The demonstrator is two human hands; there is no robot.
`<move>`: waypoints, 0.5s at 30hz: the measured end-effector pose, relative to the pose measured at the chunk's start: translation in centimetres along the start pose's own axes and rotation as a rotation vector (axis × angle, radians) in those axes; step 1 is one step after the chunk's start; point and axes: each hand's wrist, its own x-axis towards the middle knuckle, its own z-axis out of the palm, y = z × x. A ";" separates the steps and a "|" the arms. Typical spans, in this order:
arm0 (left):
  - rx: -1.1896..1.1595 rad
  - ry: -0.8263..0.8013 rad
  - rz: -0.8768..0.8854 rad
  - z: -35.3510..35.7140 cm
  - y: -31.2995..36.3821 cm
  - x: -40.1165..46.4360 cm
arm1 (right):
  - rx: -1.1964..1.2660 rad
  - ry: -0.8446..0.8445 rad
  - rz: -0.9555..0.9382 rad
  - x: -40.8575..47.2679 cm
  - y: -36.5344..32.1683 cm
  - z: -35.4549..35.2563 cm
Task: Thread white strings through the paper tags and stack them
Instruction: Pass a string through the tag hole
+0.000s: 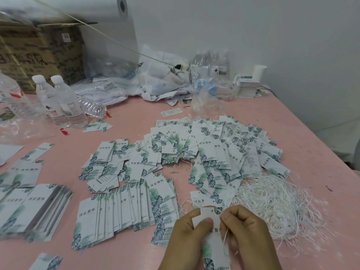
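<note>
Near the pink table's (136,254) front edge, the left hand (187,238) grips a white leaf-printed paper tag (213,242) while the right hand (247,234) pinches a thin white string (226,233) against it.

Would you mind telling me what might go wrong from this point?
The string pinched by the right hand is thin and may miss the small hole in the tag held by the left hand. Pulling from the tangled string pile could drag extra strands along.
</note>
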 end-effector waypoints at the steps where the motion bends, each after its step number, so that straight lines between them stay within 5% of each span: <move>1: 0.063 0.020 0.036 -0.1 -0.1 0.1 | -0.014 0.003 0.003 0.1 0.2 -0.1; 7: 0.262 0.092 0.198 -0.3 0.0 -0.4 | -0.256 0.020 -0.144 0.4 0.7 -0.5; 15: 0.392 0.120 0.360 0.2 0.0 -1.2 | -0.255 0.025 -0.208 -0.1 0.7 0.1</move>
